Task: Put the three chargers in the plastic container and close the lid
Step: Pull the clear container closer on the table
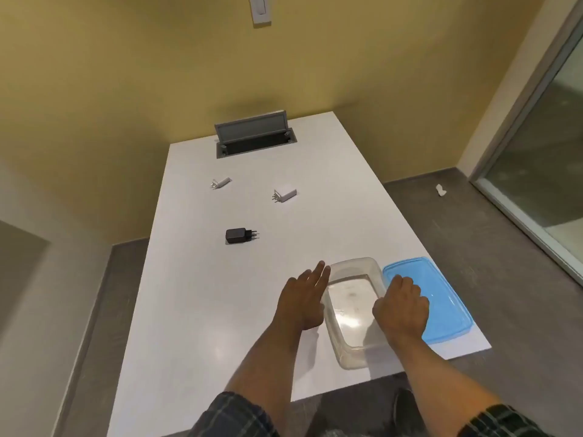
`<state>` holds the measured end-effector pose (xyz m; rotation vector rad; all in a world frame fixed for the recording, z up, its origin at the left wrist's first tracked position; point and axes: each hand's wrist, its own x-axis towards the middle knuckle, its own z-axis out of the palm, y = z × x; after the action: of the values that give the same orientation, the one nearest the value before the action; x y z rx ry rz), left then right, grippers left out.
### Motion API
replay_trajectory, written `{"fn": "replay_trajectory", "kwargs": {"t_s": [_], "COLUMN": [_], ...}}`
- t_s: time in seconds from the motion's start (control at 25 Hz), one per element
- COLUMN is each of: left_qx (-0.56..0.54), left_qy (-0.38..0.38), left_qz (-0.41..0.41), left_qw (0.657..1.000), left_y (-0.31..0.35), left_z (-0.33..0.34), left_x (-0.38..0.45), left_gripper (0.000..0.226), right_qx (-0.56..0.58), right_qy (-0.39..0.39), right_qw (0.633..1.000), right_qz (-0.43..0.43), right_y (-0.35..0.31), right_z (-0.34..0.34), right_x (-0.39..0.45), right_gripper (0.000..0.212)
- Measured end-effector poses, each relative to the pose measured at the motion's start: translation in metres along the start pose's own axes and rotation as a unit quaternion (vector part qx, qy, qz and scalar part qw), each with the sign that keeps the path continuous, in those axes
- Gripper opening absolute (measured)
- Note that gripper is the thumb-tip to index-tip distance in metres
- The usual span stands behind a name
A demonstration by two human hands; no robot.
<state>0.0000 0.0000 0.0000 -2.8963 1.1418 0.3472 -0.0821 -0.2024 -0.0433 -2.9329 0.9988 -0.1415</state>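
A clear plastic container (353,348) stands empty near the table's front right, with its blue lid (441,298) lying flat beside it on the right. My left hand (304,298) rests flat against the container's left wall, fingers straight. My right hand (402,309) is curled over the container's right wall, partly over the lid's left edge. Farther back lie a black charger (237,235), a white square charger (285,193) and a small white charger (220,182), each apart from the others.
The white table (202,310) has an open grey cable hatch (254,137) at its far end. A white scrap (441,190) lies on the grey floor to the right, near a glass door. Yellow wall behind.
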Motion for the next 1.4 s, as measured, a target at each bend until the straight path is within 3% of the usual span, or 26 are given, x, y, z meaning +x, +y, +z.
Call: {"fn": "replay_trajectory", "kwargs": {"t_s": [0.24,0.52,0.64,0.8,0.96,1.12,1.24,1.32,1.4], "left_qx": [0.008,-0.010,-0.028,-0.054,-0.158,-0.228,-0.288,-0.324,-0.366], "left_qy": [-0.092,-0.123,-0.081,-0.006,-0.055,-0.040,-0.005,0.013,0.023], "left_qz": [-0.011,-0.027,-0.045,-0.135,-0.241,-0.314,-0.367,-0.398,-0.417], "left_qw": [0.996,0.992,0.995,0.989,0.956,0.921,0.885,0.858,0.832], "left_y": [0.022,0.021,0.012,-0.014,-0.048,-0.068,-0.072,-0.073,-0.073], "left_z": [0.012,0.025,0.020,0.009,0.011,0.021,0.029,0.032,0.034], "left_x": [0.011,0.006,0.005,0.001,-0.012,-0.037,-0.058,-0.068,-0.074], "left_gripper": [0.077,0.077,0.078,0.078,0.063,0.035,0.035,0.032,0.029], "right_qx": [-0.049,-0.040,-0.019,-0.026,0.032,0.092,0.140,0.150,0.175], "right_qy": [-0.079,-0.117,-0.104,-0.091,-0.061,-0.054,-0.079,-0.109,-0.149], "right_qw": [0.996,0.992,0.994,0.990,0.979,0.960,0.956,0.959,0.961], "right_qz": [0.006,0.006,-0.007,-0.102,-0.190,-0.258,-0.246,-0.216,-0.152], "right_y": [0.015,0.016,0.009,-0.014,-0.047,-0.078,-0.090,-0.093,-0.092], "right_z": [0.001,-0.001,-0.007,-0.019,-0.026,-0.026,-0.020,-0.014,-0.007], "right_x": [-0.004,-0.004,0.003,0.015,0.020,0.025,0.028,0.026,0.024], "right_gripper": [0.021,0.018,0.014,0.024,0.037,0.034,0.026,0.045,0.050]}}
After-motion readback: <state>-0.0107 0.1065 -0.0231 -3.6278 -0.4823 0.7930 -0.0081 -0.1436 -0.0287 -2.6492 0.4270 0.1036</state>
